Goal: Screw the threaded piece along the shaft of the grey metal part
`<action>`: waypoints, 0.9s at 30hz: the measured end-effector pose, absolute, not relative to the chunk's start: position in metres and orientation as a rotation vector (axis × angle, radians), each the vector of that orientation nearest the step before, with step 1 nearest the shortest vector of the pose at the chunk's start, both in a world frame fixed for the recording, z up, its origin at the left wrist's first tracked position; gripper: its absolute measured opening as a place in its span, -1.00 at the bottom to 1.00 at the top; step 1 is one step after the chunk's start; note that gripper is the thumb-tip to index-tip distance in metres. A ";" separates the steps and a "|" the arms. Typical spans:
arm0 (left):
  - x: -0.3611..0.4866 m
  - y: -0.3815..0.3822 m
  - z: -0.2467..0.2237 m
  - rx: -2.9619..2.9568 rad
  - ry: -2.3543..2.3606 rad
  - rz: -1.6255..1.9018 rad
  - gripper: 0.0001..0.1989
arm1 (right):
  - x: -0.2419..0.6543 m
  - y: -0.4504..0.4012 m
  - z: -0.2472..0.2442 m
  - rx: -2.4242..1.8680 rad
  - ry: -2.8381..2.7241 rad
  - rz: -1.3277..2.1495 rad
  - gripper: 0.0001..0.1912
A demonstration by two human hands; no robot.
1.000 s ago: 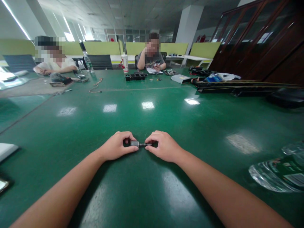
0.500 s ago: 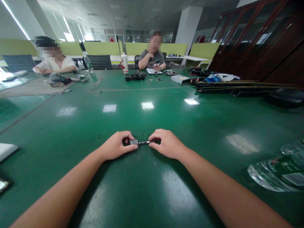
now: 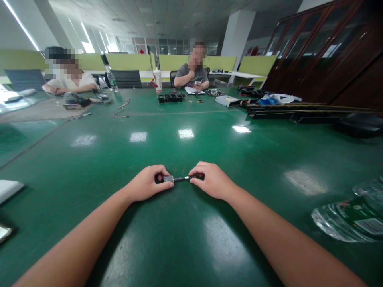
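Low over the green table (image 3: 167, 147), near its front middle, lies a thin metal rod (image 3: 180, 179) with a wider silver cylinder (image 3: 168, 179) at its left end. My left hand (image 3: 147, 182) pinches that cylinder between thumb and fingers. At the rod's right end, my right hand (image 3: 213, 181) has its thumb and fingertips closed round a dark, ribbed part (image 3: 193, 176). The pieces form one straight line between both hands. Curled fingers partly hide the two ends.
A clear bottle with a green label (image 3: 356, 217) lies at the right. White objects (image 3: 8, 190) show at the left edge. Two people (image 3: 72, 81) (image 3: 191, 73) sit across the table, near a black device (image 3: 171, 97), a white bottle (image 3: 157, 81) and long dark strips (image 3: 275, 111).
My right fingertips have shifted slightly right along the rod, and a little more of its right end shows. My left hand has stayed in place.
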State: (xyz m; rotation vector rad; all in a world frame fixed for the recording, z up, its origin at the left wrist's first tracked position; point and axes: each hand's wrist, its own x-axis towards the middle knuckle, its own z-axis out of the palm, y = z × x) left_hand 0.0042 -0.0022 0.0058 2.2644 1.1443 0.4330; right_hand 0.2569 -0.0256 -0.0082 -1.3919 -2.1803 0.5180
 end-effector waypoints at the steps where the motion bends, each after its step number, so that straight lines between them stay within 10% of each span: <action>1: 0.004 -0.002 0.005 2.274 1.135 0.437 -0.71 | 0.255 -0.026 -0.009 -1.373 -2.177 0.528 -0.90; 27: 0.005 -0.002 0.006 2.355 1.031 0.429 -0.71 | 0.234 -0.036 -0.013 -1.144 -2.240 0.537 -0.85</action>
